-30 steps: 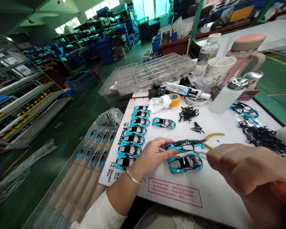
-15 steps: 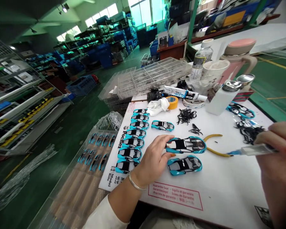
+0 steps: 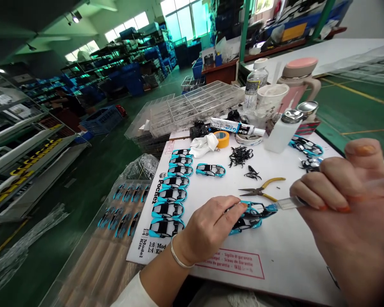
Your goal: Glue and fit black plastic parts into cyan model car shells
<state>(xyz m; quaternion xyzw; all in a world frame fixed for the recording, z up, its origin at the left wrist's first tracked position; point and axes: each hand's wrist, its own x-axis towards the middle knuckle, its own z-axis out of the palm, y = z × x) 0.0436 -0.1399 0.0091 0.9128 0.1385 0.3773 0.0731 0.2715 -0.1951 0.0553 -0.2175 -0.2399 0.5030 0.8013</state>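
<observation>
My left hand [image 3: 209, 230] pinches a blue and black model car body [image 3: 257, 208] just above the white board, tilted on its side. Under it lies another blue car body [image 3: 254, 224], partly hidden by the hand and the held piece. My right hand [image 3: 345, 192] is closed around a clear syringe [image 3: 289, 203]. Its blue tip meets, or nearly meets, the right end of the held body. Behind them rest yellow-handled pliers [image 3: 262, 187], jaws to the left. One more car body [image 3: 210, 170] sits farther back.
A column of car bodies [image 3: 172, 195] lines the board's left side. Black strips [image 3: 240, 156], orange tape [image 3: 222, 139], a glue tube [image 3: 237, 126], a white dispenser bottle [image 3: 283, 132] and a pink jug [image 3: 296, 81] stand or lie toward the back. Clear trays [image 3: 198, 106] are stacked beyond.
My left hand has tipped the car body and brought it lower, over the other body. My right hand has moved left, bringing the syringe tip to the body's right end. The view has shifted slightly.
</observation>
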